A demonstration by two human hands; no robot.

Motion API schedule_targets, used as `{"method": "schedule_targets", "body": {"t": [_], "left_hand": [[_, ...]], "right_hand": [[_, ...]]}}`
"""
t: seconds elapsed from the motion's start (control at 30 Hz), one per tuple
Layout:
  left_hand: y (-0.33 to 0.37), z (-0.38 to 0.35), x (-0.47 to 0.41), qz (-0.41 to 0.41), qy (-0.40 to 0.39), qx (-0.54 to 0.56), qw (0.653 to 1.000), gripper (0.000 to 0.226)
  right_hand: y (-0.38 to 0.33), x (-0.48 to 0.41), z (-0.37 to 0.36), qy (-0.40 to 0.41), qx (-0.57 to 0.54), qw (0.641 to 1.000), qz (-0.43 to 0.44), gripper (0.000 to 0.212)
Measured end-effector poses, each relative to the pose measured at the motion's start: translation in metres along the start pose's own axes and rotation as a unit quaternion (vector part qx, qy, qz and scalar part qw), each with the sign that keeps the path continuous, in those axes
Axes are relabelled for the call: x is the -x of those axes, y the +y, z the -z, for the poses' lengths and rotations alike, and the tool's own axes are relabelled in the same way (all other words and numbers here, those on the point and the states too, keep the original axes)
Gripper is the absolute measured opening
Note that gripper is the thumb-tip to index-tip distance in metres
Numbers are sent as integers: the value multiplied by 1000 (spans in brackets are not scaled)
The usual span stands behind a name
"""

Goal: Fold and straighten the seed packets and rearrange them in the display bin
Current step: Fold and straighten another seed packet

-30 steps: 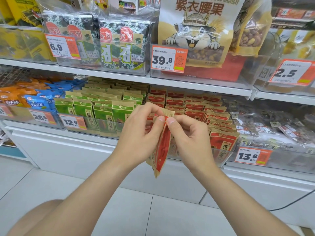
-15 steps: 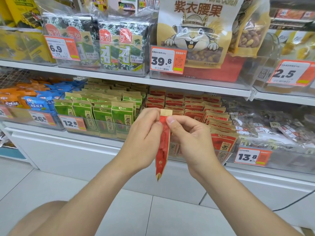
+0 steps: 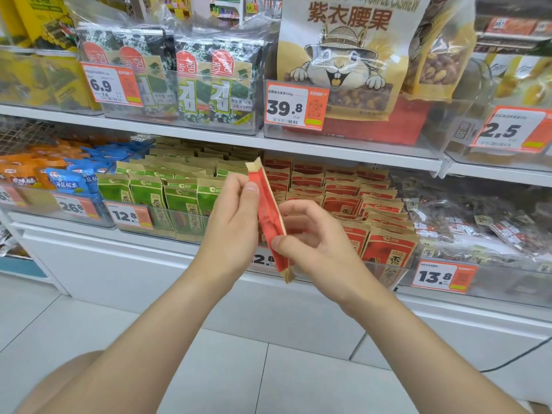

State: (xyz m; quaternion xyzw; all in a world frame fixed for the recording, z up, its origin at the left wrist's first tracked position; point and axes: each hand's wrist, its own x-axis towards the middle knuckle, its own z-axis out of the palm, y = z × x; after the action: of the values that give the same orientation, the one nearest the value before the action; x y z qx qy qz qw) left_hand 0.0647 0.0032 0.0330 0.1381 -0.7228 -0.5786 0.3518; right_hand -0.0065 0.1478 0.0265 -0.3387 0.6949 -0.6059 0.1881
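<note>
A red seed packet with kraft-brown ends is held edge-on in front of the shelf, its top tilted left. My left hand grips its upper half, thumb on the near side. My right hand pinches its lower part between thumb and fingers. Behind them the clear display bin holds several rows of the same red packets, standing upright and leaning.
Green seed packets fill the bin to the left, blue and orange snack bags beyond them. Clear-bagged nuts lie to the right. Seaweed packs and a cashew bag stand on the shelf above. White tiled floor below.
The packet has been raised and tilted, top to the left. My right hand slid from the packet's top down to its lower part, while my left hand stayed near the top.
</note>
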Motion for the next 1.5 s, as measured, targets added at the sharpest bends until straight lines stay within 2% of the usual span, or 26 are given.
{"method": "schedule_targets", "body": {"t": [0.13, 0.3, 0.47, 0.57, 0.8, 0.9, 1.03, 1.13, 1.17, 1.23, 1.3, 1.4, 1.5], "left_hand": [[4, 0, 1, 32, -25, 22, 999, 30], [3, 3, 3, 3, -86, -54, 995, 51], [2, 4, 8, -61, -116, -99, 986, 28], [-1, 6, 7, -78, -143, -96, 982, 23], [-4, 10, 3, -46, -179, -69, 980, 20], [-3, 9, 3, -30, -155, -35, 987, 18], [-3, 5, 5, 4, -78, 27, 997, 23], [-5, 4, 1, -5, -73, -14, 997, 29], [-6, 4, 0, 0, -77, -18, 997, 31], [-7, 6, -1, 14, -83, -25, 996, 33], [-9, 8, -1, 10, -94, -60, 994, 34], [-12, 6, 2, -4, -132, -120, 984, 41], [-12, 3, 6, -38, -144, -195, 970, 44]], "right_hand": [[-1, 0, -2, 21, -52, 998, -38, 34], [1, -1, -7, 78, -72, 994, 12, 47], [9, -6, -5, 90, -66, 993, 27, 69], [9, -8, -2, 95, -44, 993, 46, 64], [9, -9, 4, 110, 3, 990, 86, 41], [5, -6, 5, 119, 6, 989, 85, 34], [3, -2, -2, 125, 30, 989, 68, 28], [11, -2, -5, 131, 167, 973, 92, 53], [14, -2, -6, 126, 184, 970, 100, 64], [15, -1, -7, 137, 146, 975, 92, 74], [10, -3, -6, 163, 53, 984, 59, 62], [0, -7, -1, 190, -77, 979, 9, 22], [1, -6, 1, 207, -78, 975, 17, 16]]}}
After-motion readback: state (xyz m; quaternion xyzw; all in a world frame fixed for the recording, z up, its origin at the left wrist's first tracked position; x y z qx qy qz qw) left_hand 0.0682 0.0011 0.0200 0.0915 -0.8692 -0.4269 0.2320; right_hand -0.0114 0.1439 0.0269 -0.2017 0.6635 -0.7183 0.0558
